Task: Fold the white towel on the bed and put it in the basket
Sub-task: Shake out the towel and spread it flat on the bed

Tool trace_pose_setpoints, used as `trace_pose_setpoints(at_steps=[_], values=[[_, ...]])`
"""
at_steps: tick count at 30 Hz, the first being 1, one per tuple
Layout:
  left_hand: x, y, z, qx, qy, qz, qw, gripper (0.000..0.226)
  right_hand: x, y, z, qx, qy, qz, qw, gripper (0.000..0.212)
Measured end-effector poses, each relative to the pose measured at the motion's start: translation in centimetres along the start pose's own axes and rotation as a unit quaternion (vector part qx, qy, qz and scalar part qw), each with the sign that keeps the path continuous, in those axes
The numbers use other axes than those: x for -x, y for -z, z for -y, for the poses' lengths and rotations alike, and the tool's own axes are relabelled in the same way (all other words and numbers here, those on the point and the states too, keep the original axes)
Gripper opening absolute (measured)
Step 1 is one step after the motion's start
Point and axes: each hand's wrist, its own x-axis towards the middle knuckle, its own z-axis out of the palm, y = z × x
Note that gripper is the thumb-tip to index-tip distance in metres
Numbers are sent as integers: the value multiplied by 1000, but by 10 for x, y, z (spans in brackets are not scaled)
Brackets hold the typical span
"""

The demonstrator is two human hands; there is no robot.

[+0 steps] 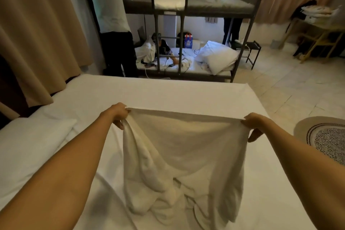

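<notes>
White towel (183, 157) hanging stretched over the bed (168, 93), lower end bunching on the sheet near the body. Left hand (120, 115) pinching the far-left corner, right hand (252, 127) pinching the far-right corner, fingers curled on the hem. Keeping the edge taut and level, shaking out wrinkles before laying flat. Basket (324, 136) possibly waiting on the right floor.
</notes>
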Motion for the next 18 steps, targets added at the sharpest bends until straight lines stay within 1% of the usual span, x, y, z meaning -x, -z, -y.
trace_pose_setpoints(at_steps=[1, 2, 4, 5, 6, 8, 9, 11, 14, 15, 17, 18], values=[[-9, 4, -7, 23, 5, 6, 1000, 21, -5, 6, 8, -14, -12, 8, 1000, 31], [-18, 6, -15, 54, 8, 9, 998, 21, -10, 10, 17, -54, -17, 8, 998, 33], [-35, 10, -34, 132, 5, -1, 991, 24, -18, 14, 39, -163, -14, -14, 986, 35], [-41, 10, -44, 173, -2, -12, 985, 27, -21, 16, 51, -199, -1, -29, 980, 35], [-45, 11, -55, 204, -5, -22, 979, 27, -25, 18, 63, -202, 17, -49, 978, 37], [-58, 18, -78, 237, -18, -58, 970, 30, -34, 28, 84, -148, 64, -115, 980, 37], [-65, 23, -90, 256, -27, -82, 963, 34, -37, 35, 93, -123, 88, -152, 977, 35], [-76, 44, -117, 305, -58, -113, 944, 39, -39, 54, 112, -111, 138, -198, 964, 32], [-86, 81, -165, 389, -92, -146, 905, 35, -30, 86, 145, -141, 224, -250, 931, 30], [-86, 94, -178, 400, -107, -170, 894, 33, -26, 95, 155, -145, 248, -274, 918, 31], [-94, 118, -201, 405, -145, -220, 876, 38, -17, 111, 175, -144, 289, -317, 892, 34], [-90, 125, -211, 407, -157, -233, 869, 40, -12, 116, 183, -146, 303, -332, 881, 35]])
